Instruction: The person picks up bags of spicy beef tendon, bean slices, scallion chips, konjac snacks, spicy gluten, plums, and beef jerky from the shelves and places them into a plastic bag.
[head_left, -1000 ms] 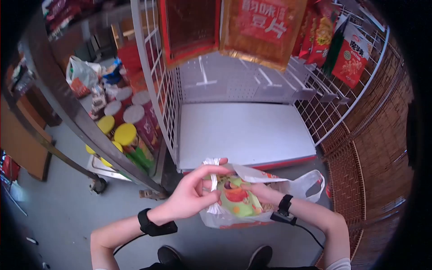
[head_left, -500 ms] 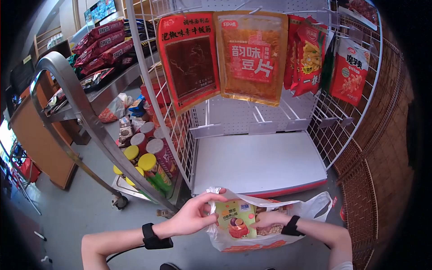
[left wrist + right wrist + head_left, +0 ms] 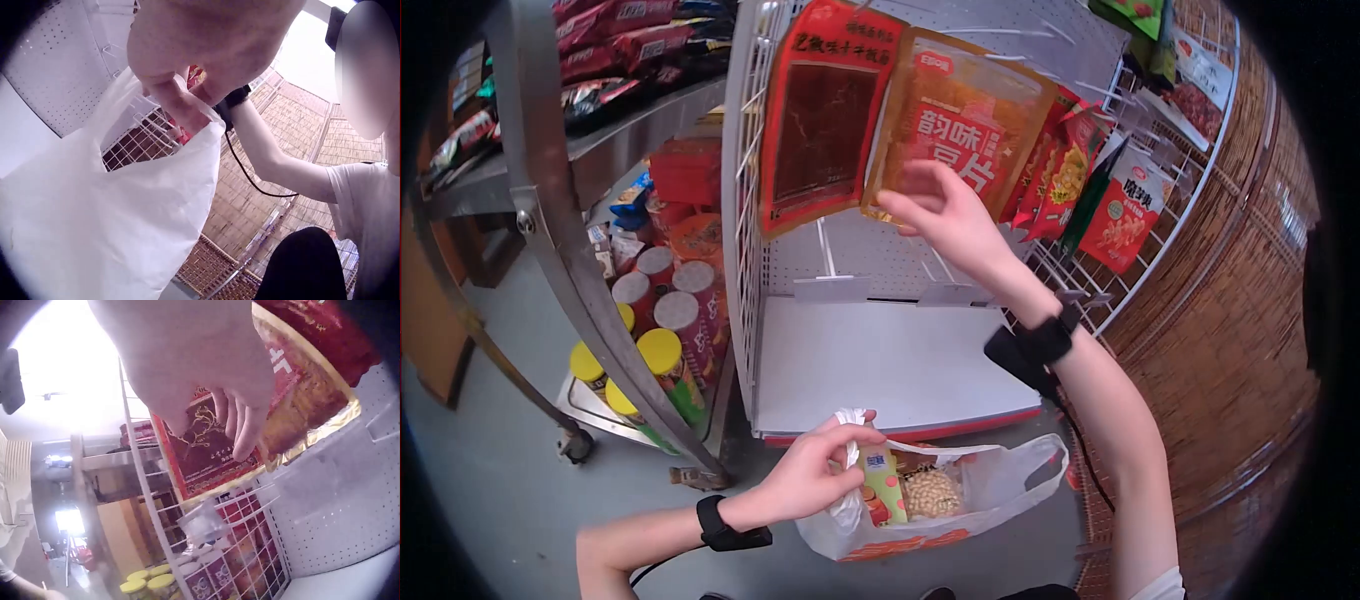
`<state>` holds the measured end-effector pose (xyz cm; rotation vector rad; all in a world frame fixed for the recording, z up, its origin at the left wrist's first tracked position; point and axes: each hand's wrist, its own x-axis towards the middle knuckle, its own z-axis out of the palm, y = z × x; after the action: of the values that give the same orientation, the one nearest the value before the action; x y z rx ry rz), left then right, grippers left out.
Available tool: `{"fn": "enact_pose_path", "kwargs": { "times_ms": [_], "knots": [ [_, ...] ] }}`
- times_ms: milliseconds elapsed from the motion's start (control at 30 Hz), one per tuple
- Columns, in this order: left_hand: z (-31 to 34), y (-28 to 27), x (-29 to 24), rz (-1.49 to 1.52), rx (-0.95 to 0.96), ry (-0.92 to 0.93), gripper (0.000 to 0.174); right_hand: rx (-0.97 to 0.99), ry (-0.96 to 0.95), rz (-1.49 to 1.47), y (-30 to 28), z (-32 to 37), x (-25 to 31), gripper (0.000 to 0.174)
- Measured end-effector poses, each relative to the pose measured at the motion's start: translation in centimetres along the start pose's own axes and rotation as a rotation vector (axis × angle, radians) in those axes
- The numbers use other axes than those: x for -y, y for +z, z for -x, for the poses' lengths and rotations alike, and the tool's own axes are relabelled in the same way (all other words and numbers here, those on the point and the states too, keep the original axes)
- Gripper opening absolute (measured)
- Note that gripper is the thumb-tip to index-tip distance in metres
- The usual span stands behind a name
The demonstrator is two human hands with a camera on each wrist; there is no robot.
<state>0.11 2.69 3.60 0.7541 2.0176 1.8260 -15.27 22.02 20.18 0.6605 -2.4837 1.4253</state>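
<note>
My left hand (image 3: 810, 472) grips the bunched handle of a white plastic bag (image 3: 1015, 480), holding its mouth apart low in front of the rack. Inside the bag show a light green snack packet (image 3: 887, 492) and a pack of pale, nut-like pieces (image 3: 932, 494). My right hand (image 3: 968, 228) is raised to the hanging packets, thumb and fingers parted with nothing between them. In the head view it overlaps the lower part of an orange snack packet (image 3: 975, 95). Left of that hangs a red packet with a dark front (image 3: 828, 120), just beyond my fingers in the right wrist view.
A white shelf board (image 3: 890, 360) forms the rack's bottom. More red packets (image 3: 1122, 215) hang along the wire side at right, beside a woven screen (image 3: 1220, 330). At left stands a metal cart (image 3: 565, 210) with yellow-lidded cans (image 3: 662, 352) on its lower deck.
My right hand has come out of the bag and risen to the hanging packets, holding nothing. My left hand keeps its hold on the bag handle. The head view has shifted.
</note>
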Motion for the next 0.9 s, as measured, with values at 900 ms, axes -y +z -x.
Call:
{"fn": "enact_pose_path", "kwargs": {
  "times_ms": [900],
  "knots": [
    [1.2,-2.6,2.9,0.083,0.008,0.039,0.043,-0.061,-0.009,-0.437,2.1,-5.9,-1.2,0.033]
  ]
}}
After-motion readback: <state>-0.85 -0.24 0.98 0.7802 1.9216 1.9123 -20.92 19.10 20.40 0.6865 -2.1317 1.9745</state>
